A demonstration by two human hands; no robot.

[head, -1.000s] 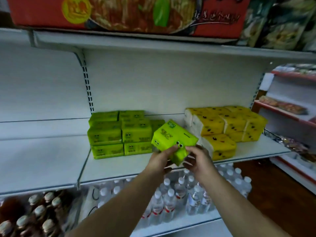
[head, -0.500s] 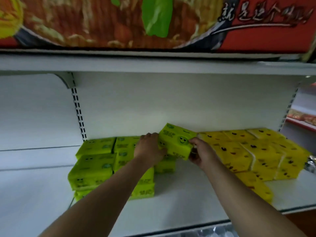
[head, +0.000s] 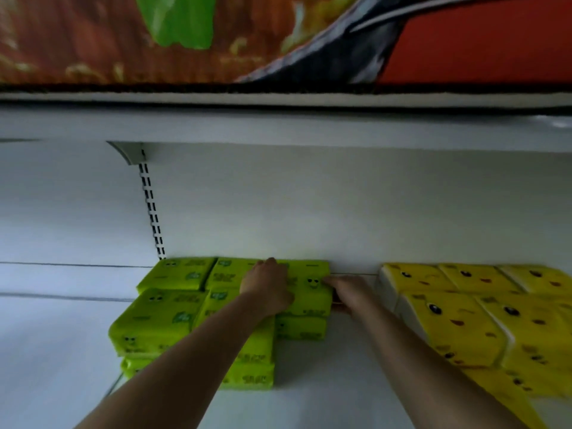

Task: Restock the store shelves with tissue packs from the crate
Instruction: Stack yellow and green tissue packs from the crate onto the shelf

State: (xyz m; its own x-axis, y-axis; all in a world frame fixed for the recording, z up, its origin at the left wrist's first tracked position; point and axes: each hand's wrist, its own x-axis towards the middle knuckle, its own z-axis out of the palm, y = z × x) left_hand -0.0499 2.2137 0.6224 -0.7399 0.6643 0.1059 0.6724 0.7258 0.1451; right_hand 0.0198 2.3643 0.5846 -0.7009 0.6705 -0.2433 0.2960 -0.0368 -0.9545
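White shelf [head: 325,382]: green tissue packs [head: 161,320] stacked left, yellow tissue packs [head: 458,329] stacked right.

Shelf colours: greens mid-frame, yellows right of frame.
We log lime-green tissue packs [head: 161,323] at lower centre, dark cartoon eyes printed on them; the rear green pack [head: 309,286] carries a dark smiley. Yellow tissue packs [head: 458,329] at lower right show black eyes and brown-orange marks. Shelf [head: 325,382] white. Carton [head: 464,41] along the top: red, orange, a green patch.
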